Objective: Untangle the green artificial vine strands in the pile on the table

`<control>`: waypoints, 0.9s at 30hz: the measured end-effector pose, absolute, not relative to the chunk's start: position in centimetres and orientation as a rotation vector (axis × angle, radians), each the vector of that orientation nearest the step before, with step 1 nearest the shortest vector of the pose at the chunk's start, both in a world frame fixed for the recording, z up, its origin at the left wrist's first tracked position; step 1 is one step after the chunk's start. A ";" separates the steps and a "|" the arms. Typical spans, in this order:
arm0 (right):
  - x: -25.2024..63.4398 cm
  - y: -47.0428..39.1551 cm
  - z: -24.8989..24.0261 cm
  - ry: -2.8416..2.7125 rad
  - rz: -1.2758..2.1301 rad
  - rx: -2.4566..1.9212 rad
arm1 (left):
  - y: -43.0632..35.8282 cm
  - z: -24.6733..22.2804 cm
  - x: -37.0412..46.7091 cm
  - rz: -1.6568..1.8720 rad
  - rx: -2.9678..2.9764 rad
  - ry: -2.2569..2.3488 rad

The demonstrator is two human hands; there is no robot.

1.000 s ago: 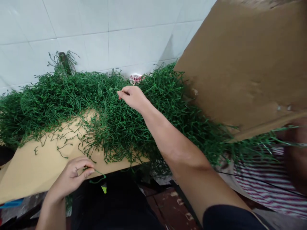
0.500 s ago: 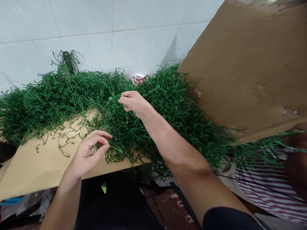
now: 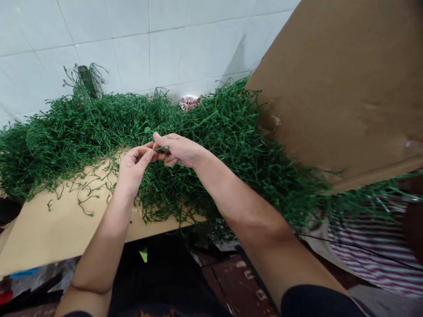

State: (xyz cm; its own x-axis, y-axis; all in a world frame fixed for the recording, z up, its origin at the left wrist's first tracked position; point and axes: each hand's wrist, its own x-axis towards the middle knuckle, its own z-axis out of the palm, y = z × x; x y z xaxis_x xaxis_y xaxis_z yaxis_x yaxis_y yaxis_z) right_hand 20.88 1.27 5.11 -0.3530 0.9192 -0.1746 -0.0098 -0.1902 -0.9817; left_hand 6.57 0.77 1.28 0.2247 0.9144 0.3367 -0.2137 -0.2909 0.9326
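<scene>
My left hand (image 3: pixel 136 159) and my right hand (image 3: pixel 176 149) meet fingertip to fingertip over the front of a large heap of thin green stems (image 3: pixel 211 141). The stems look like artificial plant pieces, with small knobs on their ends. A short green stem (image 3: pixel 162 149) lies across the fingers where the hands join, and the left thumb and forefinger pinch its end. My right thumb and fingers are closed around a green piece whose rounded tip (image 3: pixel 147 130) shows past the thumb. Just what lies between the fingers is partly hidden.
Under the heap is a flat cardboard sheet (image 3: pixel 59 229) with scattered loose stems. A big cardboard panel (image 3: pixel 340 97) leans in from the right. White tiled wall (image 3: pixel 132 53) stands behind. Striped cloth (image 3: pixel 366 259) on a person shows at the lower right.
My left hand has risen and moved right to meet the right hand, closing from a loose curl into a pinch. My right hand has dropped slightly, its fingers turned toward the left.
</scene>
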 end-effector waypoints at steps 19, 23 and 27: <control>21.1 1.8 3.7 -1.536 1.880 -0.914 | 0.9 0.6 5.0 1.559 1.713 0.871; 20.6 1.7 3.5 -1.556 1.869 -0.871 | 0.7 1.2 5.4 1.399 1.660 0.813; 20.2 1.4 3.6 -1.583 1.883 -0.899 | 0.8 1.3 5.4 1.475 1.605 0.870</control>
State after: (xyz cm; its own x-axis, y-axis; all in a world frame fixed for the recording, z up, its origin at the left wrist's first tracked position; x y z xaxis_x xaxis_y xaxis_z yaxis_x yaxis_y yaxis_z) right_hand 20.19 1.45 3.59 -0.6466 0.7460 -0.1593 0.0286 -0.1850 -0.9823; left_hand 5.37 0.79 1.26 0.0947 0.8798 0.4659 -0.0175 -0.4665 0.8844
